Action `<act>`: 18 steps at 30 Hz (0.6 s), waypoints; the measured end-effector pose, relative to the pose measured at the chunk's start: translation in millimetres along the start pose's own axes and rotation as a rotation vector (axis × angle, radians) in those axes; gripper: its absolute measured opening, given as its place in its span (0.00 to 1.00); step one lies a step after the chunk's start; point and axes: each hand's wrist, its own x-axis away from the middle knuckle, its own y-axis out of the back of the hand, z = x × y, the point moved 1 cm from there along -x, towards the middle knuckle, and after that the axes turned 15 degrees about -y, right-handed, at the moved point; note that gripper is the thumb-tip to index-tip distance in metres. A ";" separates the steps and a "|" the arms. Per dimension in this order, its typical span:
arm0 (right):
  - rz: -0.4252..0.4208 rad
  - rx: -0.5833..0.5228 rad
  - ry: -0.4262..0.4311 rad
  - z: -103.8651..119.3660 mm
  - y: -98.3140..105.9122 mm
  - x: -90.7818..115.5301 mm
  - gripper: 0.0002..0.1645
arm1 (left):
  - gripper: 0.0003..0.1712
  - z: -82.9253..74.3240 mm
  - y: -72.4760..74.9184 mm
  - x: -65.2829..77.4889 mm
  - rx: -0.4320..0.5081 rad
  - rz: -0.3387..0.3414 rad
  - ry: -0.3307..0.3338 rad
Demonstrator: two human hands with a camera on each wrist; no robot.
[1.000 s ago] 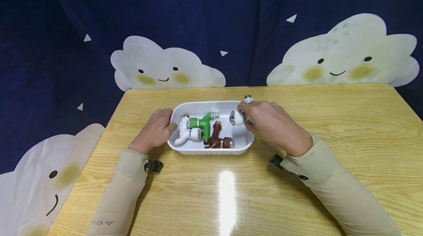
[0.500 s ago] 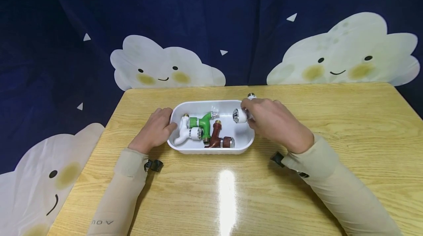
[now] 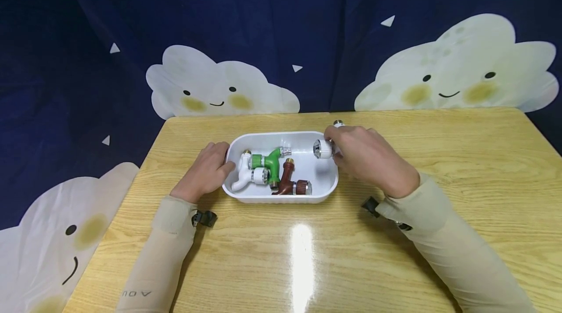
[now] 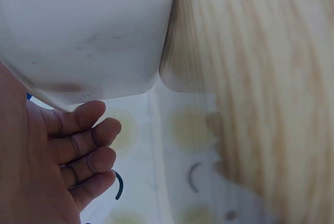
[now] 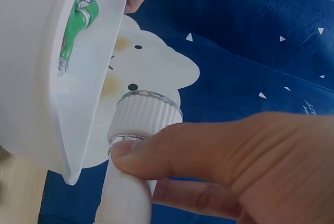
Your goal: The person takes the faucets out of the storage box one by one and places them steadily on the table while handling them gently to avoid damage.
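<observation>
A white oval plastic basin (image 3: 303,199) stands on the table. Inside lie a white faucet (image 3: 244,176), a green faucet (image 3: 273,164) and a brown faucet (image 3: 287,182), the first two touching at the left. My left hand (image 3: 206,169) grips the basin's left end, thumb over the rim and fingers along the outer wall. Above the right end, my right hand (image 3: 373,157) pinches another white faucet (image 5: 125,198) between thumb and fingers. Its ribbed white knob (image 5: 146,115) with chrome trim points left in the head view; the hand hides most of its body.
The wooden table (image 3: 246,254) runs out to both sides and in front of the basin. Behind it hangs a dark blue curtain (image 3: 281,20) with printed clouds. A black wrist mount (image 3: 204,218) sits on each sleeve cuff.
My right hand has moved slightly right and up in the head view, carrying the white faucet with it toward the basin's right rim. The left hand and the basin have stayed put.
</observation>
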 end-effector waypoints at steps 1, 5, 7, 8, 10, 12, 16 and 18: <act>0.000 -0.003 -0.002 -0.2 0.4 -0.1 0.16 | 0.13 0.1 0.0 0.0 0.000 -0.001 -0.001; 0.007 -0.014 -0.017 -1.4 2.0 -0.6 0.17 | 0.13 0.1 0.1 -0.1 0.000 0.001 -0.003; 0.013 -0.014 -0.024 -2.0 2.6 -1.0 0.17 | 0.13 0.1 0.2 -0.4 0.002 0.000 -0.002; 0.020 -0.017 -0.028 -2.3 2.9 -1.1 0.17 | 0.13 0.1 0.2 -0.4 0.002 0.001 -0.001; 0.027 -0.018 -0.032 -2.9 3.3 -1.5 0.17 | 0.13 0.0 0.3 -0.5 0.003 0.000 -0.001; 0.030 -0.020 -0.039 -3.8 3.3 -2.1 0.18 | 0.13 0.2 0.2 -0.6 0.003 0.001 0.000; 0.040 -0.019 -0.055 -5.4 3.1 -3.9 0.22 | 0.14 0.5 0.2 -0.2 0.001 0.004 0.000; 0.046 -0.015 -0.066 -6.2 3.1 -4.9 0.24 | 0.14 0.2 0.5 0.1 0.002 0.003 0.000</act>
